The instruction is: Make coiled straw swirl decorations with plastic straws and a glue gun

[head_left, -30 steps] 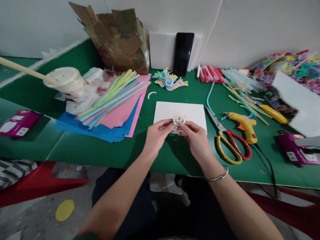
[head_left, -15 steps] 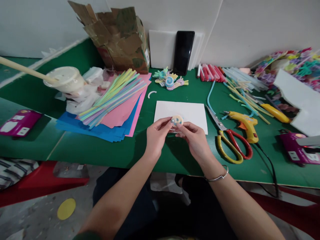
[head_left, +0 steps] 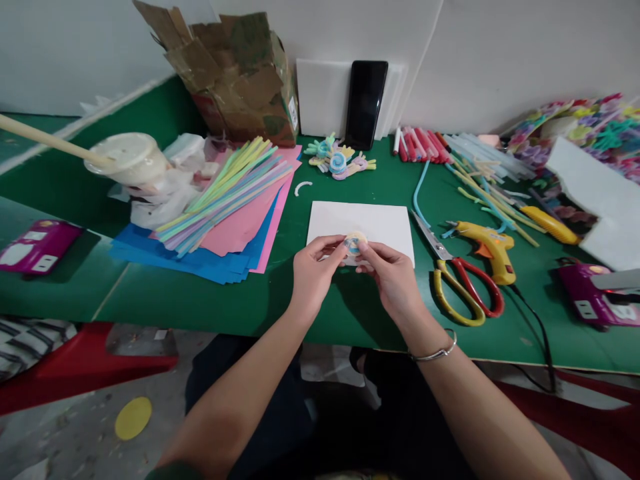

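Between both hands is a small round coil [head_left: 355, 239] of fuzzy pipe cleaner, cream on the outside with light blue toward its middle. My left hand [head_left: 319, 267] pinches its left side with thumb and fingers. On the other side my right hand [head_left: 391, 272] grips it the same way, a silver bracelet on that wrist. The fingertips hide part of the coil. Beneath and behind it lies a white board [head_left: 361, 217] on the green table [head_left: 280, 300]. Farther back sits a cluster of finished pastel pipe-cleaner pieces [head_left: 339, 162].
Right of the board lie scissors [head_left: 453, 280] with red and yellow handles and a yellow glue gun [head_left: 487, 247]. Pastel pipe cleaners [head_left: 225, 193] rest on coloured sheets at left. A phone [head_left: 367, 103] leans at the back, beside a cardboard box [head_left: 245, 80].
The fingers have shifted slightly around the coil, and it appears turned a little. Both hands keep their hold in about the same place above the board.
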